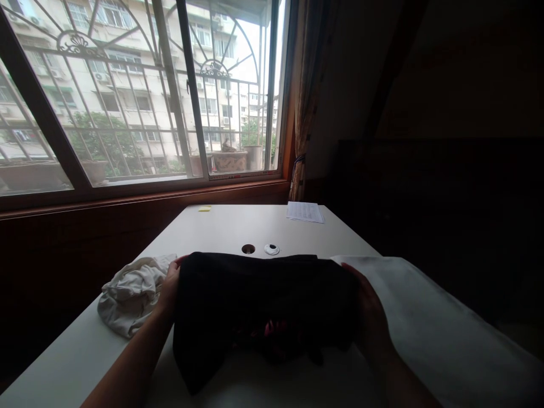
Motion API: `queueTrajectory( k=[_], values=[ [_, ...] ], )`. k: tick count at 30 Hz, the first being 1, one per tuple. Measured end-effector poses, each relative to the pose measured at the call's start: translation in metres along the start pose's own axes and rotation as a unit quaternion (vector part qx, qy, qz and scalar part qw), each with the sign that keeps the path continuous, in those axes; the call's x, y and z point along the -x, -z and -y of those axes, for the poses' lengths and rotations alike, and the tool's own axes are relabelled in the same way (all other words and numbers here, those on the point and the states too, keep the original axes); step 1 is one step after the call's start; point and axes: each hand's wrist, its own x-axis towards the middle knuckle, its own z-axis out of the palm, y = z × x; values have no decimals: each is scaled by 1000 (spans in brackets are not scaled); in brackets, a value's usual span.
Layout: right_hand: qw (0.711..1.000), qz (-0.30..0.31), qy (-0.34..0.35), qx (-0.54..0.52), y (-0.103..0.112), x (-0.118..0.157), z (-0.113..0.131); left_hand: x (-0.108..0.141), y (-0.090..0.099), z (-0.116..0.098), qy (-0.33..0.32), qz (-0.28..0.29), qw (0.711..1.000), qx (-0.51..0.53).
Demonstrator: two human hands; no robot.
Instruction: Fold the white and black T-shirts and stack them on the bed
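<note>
A: What did the hands have hold of?

B: One black cloth (263,283). The left hand (170,280) gripped its left edge near the top; the right hand (372,311) gripped the right edge, most of its fingers lost in shadow.

A: And how did it seem likely to handle?

B: As something soft and fairly light, I would judge. The upper edge ran nearly level between the hands, while a loose corner drooped below the left hand. It looked floppy, not fragile, with little sign of being slippery. The two upper side edges seemed the best places to take hold; a single grip in the middle would probably have let the ends fold down.

A: Where did it lie, relative to the hands?

B: Directly between them, spanning the gap, over the near part of the white tabletop (238,226). Whether its underside touched down, I could not tell. A pink patch (275,327) showed low on it, midway between the hands.

A: Anything close by?

B: A crumpled off-white cloth (131,292), just beside the left hand on its outer side, and a pale sheet (429,306) spread outward from the right hand.
</note>
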Motion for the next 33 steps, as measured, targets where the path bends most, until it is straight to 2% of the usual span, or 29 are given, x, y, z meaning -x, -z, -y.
queueTrajectory(
  k=[3,6,8,10,13,15,17,20,23,28,30,33],
  values=[
    [994,12,93,52,-3,4,3,1,-6,-2,15,-4,1000,13],
    [978,30,181,95,-3,3,-2,4,-8,0,-127,-7,991,-31],
    [966,24,230,119,-3,2,-6,7,-8,1,-229,-7,969,-88],
    [952,11,270,142,-3,3,-8,11,-8,0,-290,31,948,-130],
    [940,48,293,166,-7,6,-12,17,-12,-2,-318,156,922,-158],
    [932,130,278,192,-12,8,-16,19,-17,-3,-309,259,893,-201],
    [913,236,230,240,-16,7,-23,20,-22,-4,-293,343,857,-250],
    [874,333,151,319,-20,4,-33,22,-27,-2,-288,396,826,-280],
    [863,345,143,340,-20,1,-35,21,-26,1,-293,400,822,-280],
    [870,315,159,345,-18,2,-30,17,-23,7,-295,415,820,-264],
    [881,293,145,343,-19,4,-28,15,-21,9,-289,425,815,-267],
    [913,276,72,290,-19,4,-26,13,-17,9,-283,425,810,-290]
  ],
)
